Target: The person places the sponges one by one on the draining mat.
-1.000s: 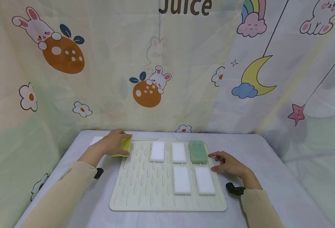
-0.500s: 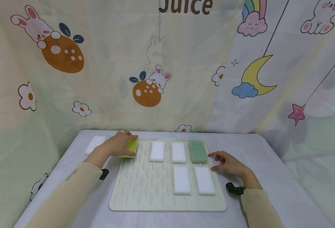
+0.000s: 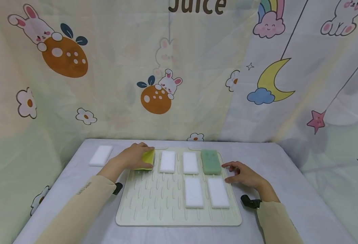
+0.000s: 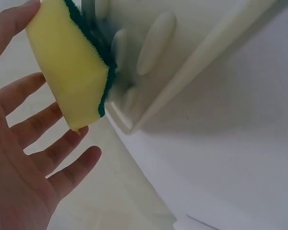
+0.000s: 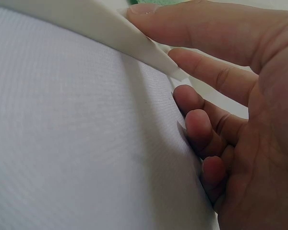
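My left hand (image 3: 132,157) pinches a scouring sponge (image 4: 69,62), yellow with a dark green scrubbing side, between thumb and fingers. It is at the far left corner of a cream ridged drying mat (image 3: 157,203), close over the ridges, green side toward the mat. Beside the mat's right edge, my right hand (image 3: 243,174) lies with loosely bent fingers, thumb and index fingertips right at the rim in the right wrist view. Nearest to that hand on the mat is a green sponge (image 3: 211,162).
White sponge blocks stand on the mat: two in the back row, (image 3: 168,162) among them, and two in front, including a right-hand block (image 3: 218,193). Another white block (image 3: 101,156) lies on the white tablecloth at the back left. A printed curtain (image 3: 114,84) hangs behind.
My left hand has carried the yellow sponge rightward from the mat's left edge to over its far left corner, uncovering the white block at the back left. My right hand stays put.
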`<state>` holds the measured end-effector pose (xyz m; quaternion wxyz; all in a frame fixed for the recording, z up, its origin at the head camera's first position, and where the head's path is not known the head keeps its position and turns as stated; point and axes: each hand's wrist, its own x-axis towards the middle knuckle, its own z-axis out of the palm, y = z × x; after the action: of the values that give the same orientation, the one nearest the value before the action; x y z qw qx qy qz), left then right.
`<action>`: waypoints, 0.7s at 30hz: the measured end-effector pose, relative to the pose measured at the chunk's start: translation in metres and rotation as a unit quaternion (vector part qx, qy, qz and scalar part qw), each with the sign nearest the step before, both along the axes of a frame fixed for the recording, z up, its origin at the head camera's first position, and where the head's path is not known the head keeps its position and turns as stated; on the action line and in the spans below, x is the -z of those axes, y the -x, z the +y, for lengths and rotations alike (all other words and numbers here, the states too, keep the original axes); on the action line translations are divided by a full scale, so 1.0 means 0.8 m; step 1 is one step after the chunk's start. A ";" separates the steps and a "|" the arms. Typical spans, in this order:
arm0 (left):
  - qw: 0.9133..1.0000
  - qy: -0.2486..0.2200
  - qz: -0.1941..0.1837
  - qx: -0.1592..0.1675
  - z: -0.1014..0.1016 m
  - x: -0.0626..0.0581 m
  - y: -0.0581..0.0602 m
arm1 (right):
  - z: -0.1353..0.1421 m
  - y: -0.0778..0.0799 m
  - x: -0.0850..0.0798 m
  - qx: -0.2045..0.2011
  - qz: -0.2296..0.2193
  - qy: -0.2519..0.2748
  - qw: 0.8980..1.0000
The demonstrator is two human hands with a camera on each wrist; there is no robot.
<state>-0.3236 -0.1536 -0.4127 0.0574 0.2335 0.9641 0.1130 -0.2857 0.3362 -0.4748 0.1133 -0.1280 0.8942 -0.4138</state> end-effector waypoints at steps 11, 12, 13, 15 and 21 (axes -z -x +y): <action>1.000 0.013 -0.002 -0.001 0.010 0.008 0.002 | -0.001 0.001 -0.001 -0.001 0.003 -0.006 1.000; 1.000 0.013 -0.001 0.000 0.010 0.009 0.003 | -0.001 0.001 -0.001 0.000 0.002 -0.006 1.000; 1.000 0.014 0.000 0.001 0.011 0.009 0.003 | -0.002 0.001 -0.001 0.000 0.001 -0.006 1.000; 1.000 0.014 -0.001 0.001 0.011 0.009 0.002 | -0.002 0.001 -0.002 0.002 0.000 -0.007 1.000; 1.000 0.011 -0.001 0.003 0.013 0.011 0.003 | -0.003 -0.001 -0.003 0.006 0.003 -0.019 1.000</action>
<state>-0.3259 -0.1435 -0.4216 0.0608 0.2352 0.9646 0.1023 -0.2851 0.3339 -0.4722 0.1109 -0.1218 0.9027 -0.3974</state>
